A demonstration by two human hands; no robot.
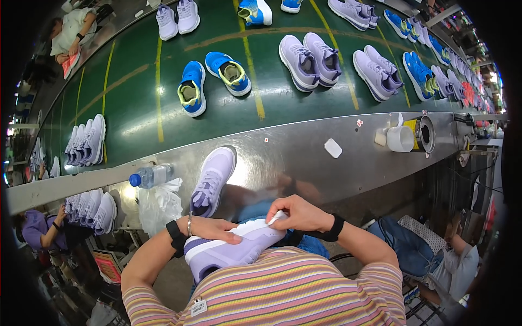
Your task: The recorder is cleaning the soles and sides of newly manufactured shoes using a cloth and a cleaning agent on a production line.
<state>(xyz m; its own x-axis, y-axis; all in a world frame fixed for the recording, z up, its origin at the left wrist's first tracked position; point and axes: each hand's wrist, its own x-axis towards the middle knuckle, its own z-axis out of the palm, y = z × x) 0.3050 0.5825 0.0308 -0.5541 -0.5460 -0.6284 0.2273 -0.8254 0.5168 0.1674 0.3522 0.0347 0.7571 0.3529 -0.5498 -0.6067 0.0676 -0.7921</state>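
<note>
Lavender running shoe in hand, white wad at its toe end.
Left hand grips shoe along the sole edge, close to striped shirt; right hand pinches wad between thumb and fingers. Second lavender shoe on metal surface, near blue-capped bottle. Beyond: green conveyor belt, blue and lavender pairs.
</note>
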